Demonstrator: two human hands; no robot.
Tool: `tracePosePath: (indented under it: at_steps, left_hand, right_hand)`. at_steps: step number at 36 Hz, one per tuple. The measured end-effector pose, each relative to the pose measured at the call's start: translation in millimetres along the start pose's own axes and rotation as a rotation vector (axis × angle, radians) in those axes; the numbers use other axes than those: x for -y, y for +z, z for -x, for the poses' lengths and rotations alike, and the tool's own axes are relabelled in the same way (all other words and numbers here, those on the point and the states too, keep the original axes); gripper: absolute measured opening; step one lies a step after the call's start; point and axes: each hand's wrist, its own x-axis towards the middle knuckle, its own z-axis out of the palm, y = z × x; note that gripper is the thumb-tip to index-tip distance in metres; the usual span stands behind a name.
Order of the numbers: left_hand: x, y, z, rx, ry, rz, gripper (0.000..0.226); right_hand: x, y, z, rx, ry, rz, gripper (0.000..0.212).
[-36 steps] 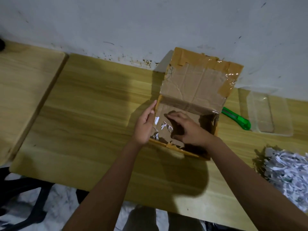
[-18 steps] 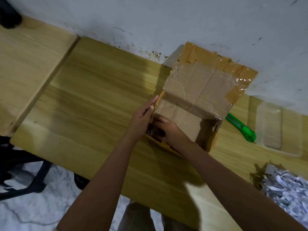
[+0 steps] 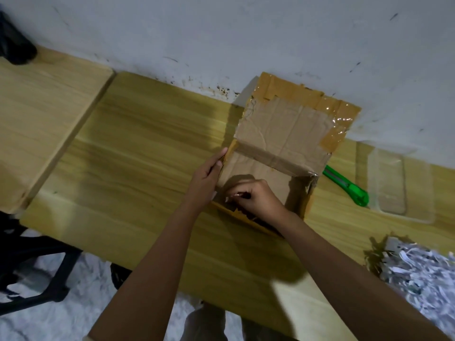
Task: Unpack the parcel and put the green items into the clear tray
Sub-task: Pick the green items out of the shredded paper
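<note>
An open cardboard parcel [image 3: 280, 134] with tape on its raised lid stands on the wooden table by the wall. My left hand [image 3: 205, 183] grips the parcel's left wall. My right hand [image 3: 256, 196] is inside the parcel near its front left corner, fingers pinched on a few white paper shreds [image 3: 236, 195]. No green item shows inside the parcel; my hands hide much of its bottom. The clear tray [image 3: 403, 185] lies to the right of the parcel and looks empty.
A green utility knife [image 3: 349, 189] lies between the parcel and the tray. A heap of shredded white paper [image 3: 423, 274] sits at the table's right front. A second table [image 3: 37, 124] adjoins on the left. A dark chair base [image 3: 32, 271] stands below left.
My right hand moved from the middle of the parcel to its front left corner and closed on paper shreds. The loose shreds seen earlier on the bottom are gone from view.
</note>
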Motion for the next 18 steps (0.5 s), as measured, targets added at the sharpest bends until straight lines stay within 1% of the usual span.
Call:
tracePosePath:
  at_steps: [2, 4, 7, 12, 14, 18]
  left_hand:
    - [-1.0, -0.3, 0.7, 0.006, 0.019, -0.006, 0.036]
    - [-0.7, -1.0, 0.7, 0.012, 0.040, -0.034, 0.036]
    - [3.4, -1.9, -0.4, 0.015, 0.089, -0.081, 0.036]
    - [4.3, -0.3, -0.3, 0.005, 0.082, -0.076, 0.036]
    - [4.8, -0.2, -0.8, 0.006, 0.080, -0.067, 0.037]
    - [6.7, 0.3, -0.6, 0.006, 0.071, -0.036, 0.037]
  right_hand:
    - [1.1, 3.2, -4.2, -0.083, -0.004, -0.015, 0.014]
    - [1.1, 9.1, -9.9, -0.117, -0.004, -0.040, 0.017]
    - [2.1, 19.3, -16.6, -0.081, 0.009, -0.030, 0.021]
    - [1.1, 26.4, -19.7, -0.020, -0.001, -0.021, 0.021]
    - [-0.3, 27.9, -20.7, 0.010, -0.016, 0.019, 0.021]
    - [-4.1, 31.6, -23.6, 0.053, 0.010, 0.104, 0.029]
